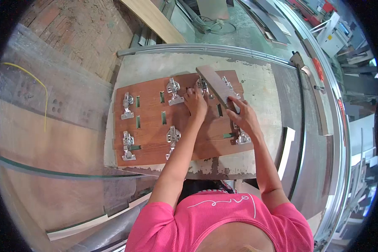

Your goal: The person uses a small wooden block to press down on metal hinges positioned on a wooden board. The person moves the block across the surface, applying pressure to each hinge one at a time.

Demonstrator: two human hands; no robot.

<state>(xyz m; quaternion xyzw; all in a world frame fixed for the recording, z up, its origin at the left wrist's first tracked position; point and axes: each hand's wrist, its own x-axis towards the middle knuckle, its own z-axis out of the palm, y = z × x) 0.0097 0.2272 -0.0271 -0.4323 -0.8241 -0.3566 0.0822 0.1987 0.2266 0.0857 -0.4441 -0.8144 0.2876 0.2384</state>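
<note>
A brown wood-grain board [151,126] with cut slots lies before me. Several metal cabinet hinges sit on it, among them one at the upper left [127,105], one at the top [174,91] and one lower down [172,138]. My left hand [196,105] is closed, its fingertips at another cabinet hinge [203,85] near the board's top edge. My right hand [244,117] grips the lower end of a flat wooden strip [216,84]. The strip slants up to the left above the board and partly covers the hinges on that side.
The board rests on a worn pale worktop [262,105] with a metal rail [164,49] along its far edge. On the left are plastic-wrapped panels [71,138]. A long plank [155,21] stands beyond the rail, and a frame with glass lies at the right.
</note>
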